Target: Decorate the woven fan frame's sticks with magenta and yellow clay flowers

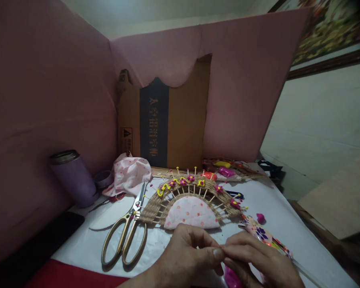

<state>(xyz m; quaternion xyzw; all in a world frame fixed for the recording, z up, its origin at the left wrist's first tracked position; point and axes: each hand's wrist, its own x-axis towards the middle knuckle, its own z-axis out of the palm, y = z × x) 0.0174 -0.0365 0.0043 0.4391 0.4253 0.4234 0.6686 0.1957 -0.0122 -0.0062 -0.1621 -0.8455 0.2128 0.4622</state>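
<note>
My left hand point(189, 253) and my right hand point(259, 259) meet at the front of the table, fingertips pressed together. Whatever they pinch is too small or hidden to make out. A magenta lump point(232, 277), perhaps modelling clay, shows partly below my right hand. Just beyond my hands lies a half-round fan point(154, 209) of woven twine on thin sticks. Its centre is a half-circle of pink dotted cloth point(192, 214). Small magenta and yellow flowers point(183, 182) and a yellow wavy strip decorate the arch, and yellow or magenta balls tip the sticks.
Brass-handled scissors point(124, 236) lie left of the fan, over a white oval piece point(112, 214). Behind are a purple tumbler point(73, 180), crumpled dotted cloth point(130, 174) and clay packets point(226, 172). A magenta bit point(260, 218) and a patterned pouch point(258, 230) lie right. Cardboard point(186, 124) stands behind.
</note>
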